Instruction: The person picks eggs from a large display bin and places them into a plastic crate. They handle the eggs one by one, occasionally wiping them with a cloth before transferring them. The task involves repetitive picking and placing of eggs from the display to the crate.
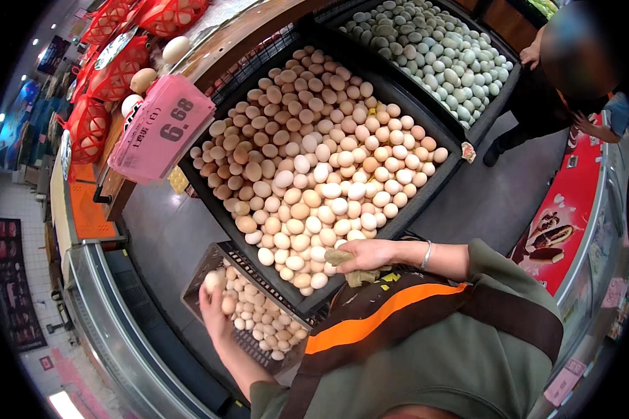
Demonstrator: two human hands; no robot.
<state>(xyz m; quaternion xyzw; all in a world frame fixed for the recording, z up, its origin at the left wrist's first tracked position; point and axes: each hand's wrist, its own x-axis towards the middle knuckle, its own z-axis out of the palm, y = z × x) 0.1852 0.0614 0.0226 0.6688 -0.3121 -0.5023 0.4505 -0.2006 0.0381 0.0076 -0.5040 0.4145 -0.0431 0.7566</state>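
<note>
My left hand (216,314) is at the near left, over a dark plastic crate (194,288) of loose eggs (264,314). Its fingers hold a pale egg (214,281), and a browner egg (228,305) shows against the fingers. A greenish-brown cloth (359,277) is gripped in my right hand (369,254), beside the near edge of a large black bin (419,209). Brown and cream eggs (304,162) are heaped in that bin. A bracelet circles my right wrist. The palm side of my left hand is partly hidden.
Beyond the big bin, another black bin holds pale green eggs (440,57). A person (524,115) stands beside it. Pink price cards (162,128) and red net bags of eggs (118,68) line the left shelf. A red freezer (561,209) is at right; a glass-topped case (110,314) at left.
</note>
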